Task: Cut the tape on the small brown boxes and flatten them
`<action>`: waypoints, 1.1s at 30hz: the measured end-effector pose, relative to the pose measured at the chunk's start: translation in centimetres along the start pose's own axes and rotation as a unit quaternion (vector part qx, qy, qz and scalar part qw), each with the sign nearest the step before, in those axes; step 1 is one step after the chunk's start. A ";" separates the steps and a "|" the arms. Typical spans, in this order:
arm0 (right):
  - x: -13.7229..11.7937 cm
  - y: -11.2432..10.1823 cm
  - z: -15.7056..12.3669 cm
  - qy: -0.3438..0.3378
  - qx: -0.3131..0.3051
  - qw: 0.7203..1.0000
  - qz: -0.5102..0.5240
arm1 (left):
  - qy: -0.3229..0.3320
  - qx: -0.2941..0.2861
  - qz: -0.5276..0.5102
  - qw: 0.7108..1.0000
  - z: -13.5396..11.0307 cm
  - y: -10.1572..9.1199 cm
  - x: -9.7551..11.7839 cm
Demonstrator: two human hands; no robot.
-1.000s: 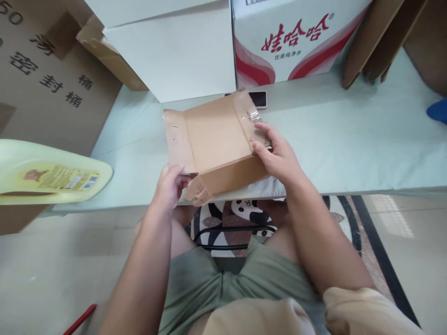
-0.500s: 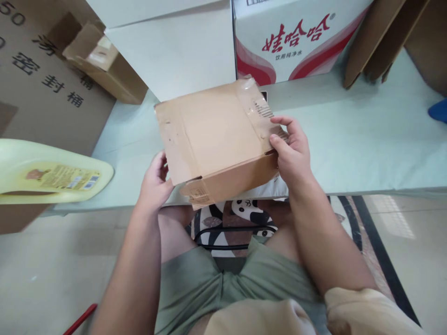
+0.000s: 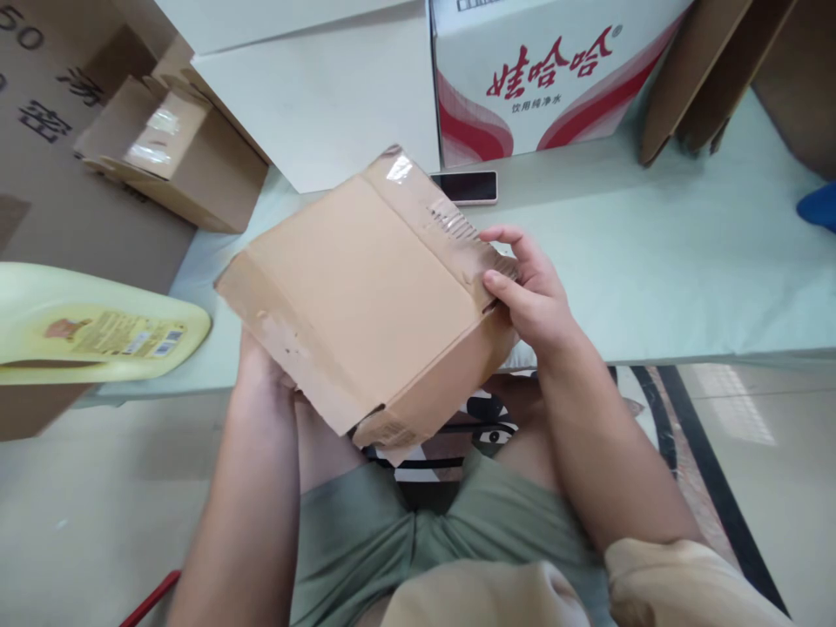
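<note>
A brown cardboard box (image 3: pixel 353 279) with worn flaps and bits of clear tape is held tilted over the table's front edge and my lap. On its right side, my right hand (image 3: pixel 532 292) grips the torn flap, thumb on top and index finger stretched along the edge. My left hand (image 3: pixel 261 361) is under the left flap and bears that side of the box; its fingers are hidden by the cardboard. Just behind the box a phone (image 3: pixel 467 187) lies dark-screened on the pale green tablecloth (image 3: pixel 653 261).
At the back stand a white box (image 3: pixel 340 104) and a red-and-white water carton (image 3: pixel 542 87). A smaller open carton (image 3: pixel 202 157) sits at the left before a large printed carton (image 3: pixel 39 200). A yellow bottle (image 3: pixel 117 322) juts in from the left. Folded cardboard (image 3: pixel 692 78) leans at back right.
The box has turned and its left side has swung left and toward me. My left hand has gone under the flap. More of the phone shows, and the small carton at left has shifted.
</note>
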State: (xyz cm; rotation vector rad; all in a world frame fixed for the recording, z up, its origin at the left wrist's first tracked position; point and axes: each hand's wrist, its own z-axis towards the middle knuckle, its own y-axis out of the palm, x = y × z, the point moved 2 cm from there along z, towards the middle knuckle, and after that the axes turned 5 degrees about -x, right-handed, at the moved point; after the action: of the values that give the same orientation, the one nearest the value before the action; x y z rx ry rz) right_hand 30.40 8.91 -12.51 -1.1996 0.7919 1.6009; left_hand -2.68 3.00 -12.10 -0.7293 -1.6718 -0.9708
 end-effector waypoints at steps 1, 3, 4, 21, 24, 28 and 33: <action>0.0 0.0 0.1 -0.002 -0.011 0.999 -0.044 | 0.008 0.007 -0.001 1.000 -0.2 0.6 0.1; 0.2 0.2 0.3 0.016 -0.040 0.990 -0.132 | 0.024 0.012 0.004 1.000 -0.7 1.8 0.3; 0.5 0.3 0.3 0.039 -0.055 0.984 -0.166 | 0.025 0.013 0.002 1.000 -0.9 2.4 0.4; 0.0 0.1 1.2 0.155 -0.061 0.964 -0.207 | 0.073 0.005 -0.101 0.992 -3.2 3.8 3.1; 0.0 -0.1 1.4 0.167 -0.036 0.964 -0.206 | 0.097 -0.077 -0.094 0.988 -3.1 4.3 2.7; 0.4 -0.9 1.3 0.173 0.008 0.976 -0.134 | -0.033 -0.043 -0.045 0.997 -0.8 4.3 1.2; 0.3 -1.5 1.2 0.132 0.139 0.978 0.077 | -0.029 -0.022 -0.106 0.994 2.2 5.5 1.0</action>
State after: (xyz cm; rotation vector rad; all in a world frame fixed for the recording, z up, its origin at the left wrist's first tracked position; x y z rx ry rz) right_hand 31.40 10.58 -12.33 -1.1816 1.2635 1.4083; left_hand 0.58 7.60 -10.15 -0.6228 -1.8101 -1.1460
